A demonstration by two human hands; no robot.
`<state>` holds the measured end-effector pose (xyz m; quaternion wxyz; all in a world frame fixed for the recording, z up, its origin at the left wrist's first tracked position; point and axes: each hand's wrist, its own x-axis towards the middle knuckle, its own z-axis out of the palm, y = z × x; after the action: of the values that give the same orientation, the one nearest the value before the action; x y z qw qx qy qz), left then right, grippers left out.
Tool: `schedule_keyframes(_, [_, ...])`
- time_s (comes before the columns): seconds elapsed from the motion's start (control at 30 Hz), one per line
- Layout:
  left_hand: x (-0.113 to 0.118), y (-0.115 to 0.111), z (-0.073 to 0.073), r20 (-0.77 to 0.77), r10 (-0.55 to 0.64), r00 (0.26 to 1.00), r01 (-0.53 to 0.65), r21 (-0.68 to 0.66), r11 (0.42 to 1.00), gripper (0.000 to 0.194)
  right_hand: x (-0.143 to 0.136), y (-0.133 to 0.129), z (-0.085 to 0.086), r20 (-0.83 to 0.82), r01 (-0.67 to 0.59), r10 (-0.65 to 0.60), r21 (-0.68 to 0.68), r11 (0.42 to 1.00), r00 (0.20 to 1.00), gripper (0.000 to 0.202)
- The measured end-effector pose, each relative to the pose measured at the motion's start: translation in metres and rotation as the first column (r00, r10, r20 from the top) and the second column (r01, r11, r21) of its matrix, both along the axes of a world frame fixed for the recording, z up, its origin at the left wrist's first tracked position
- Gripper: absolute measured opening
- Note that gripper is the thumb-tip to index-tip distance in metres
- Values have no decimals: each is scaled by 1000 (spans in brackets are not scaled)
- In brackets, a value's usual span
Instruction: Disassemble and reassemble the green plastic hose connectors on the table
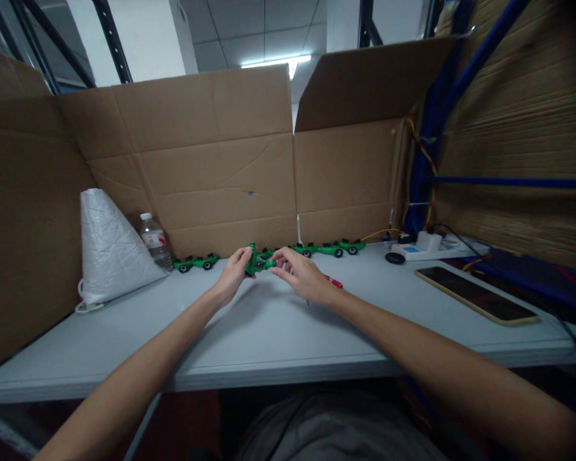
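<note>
While my left hand (235,272) grips one side of a green toy car (255,264), my right hand (300,275) pinches at its other end with thumb and fingers; whether a separate small part sits between those fingertips is too small to tell. I have the car raised over the pale desk (173,346), to the right of the plastic bottle (156,242) and nearer to me than it. Just right of that bottle stands another green car (195,262) with black wheels, and farther right of it several more green cars (329,250) form a row, partly hidden behind my hands. A red-handled tool (335,282), partly covered by my right arm, also lies to the bottle's right. Well apart from the bottle on that side are a white power strip (425,246) and, closer to me, a phone (477,296). Left of the bottle leans a silvery bag (115,256); behind it rises a cardboard wall (221,173).
</note>
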<state>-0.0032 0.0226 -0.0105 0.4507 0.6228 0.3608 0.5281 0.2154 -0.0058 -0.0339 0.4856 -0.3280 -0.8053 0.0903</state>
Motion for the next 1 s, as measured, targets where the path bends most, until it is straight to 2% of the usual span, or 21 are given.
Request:
schedule_keyframes(0.33, [2, -3, 0, 16, -37, 999, 38, -39, 999, 55, 3, 8, -4, 36, 40, -40, 15, 999, 999, 6])
schedule_keyframes(0.53, [0, -2, -1, -6, -17, 1000, 17, -28, 999, 53, 5, 10, -2, 8, 75, -74, -33, 997, 997, 11])
schedule_keyframes(0.67, [-3, 2, -2, -20, -51, 998, 50, -39, 998, 52, 6, 12, -2, -62, 119, -120, -27, 993, 991, 15])
schedule_keyframes(0.8, [-6, 10, -6, -92, -90, 992, 88, -32, 996, 50, 8, 17, -4, -92, 169, -170, -21, 985, 981, 21])
schedule_keyframes(1.0, [-6, 19, -13, -208, -52, 977, 65, 53, 997, 37, 11, 22, -8, -93, 200, -202, -33, 979, 975, 23])
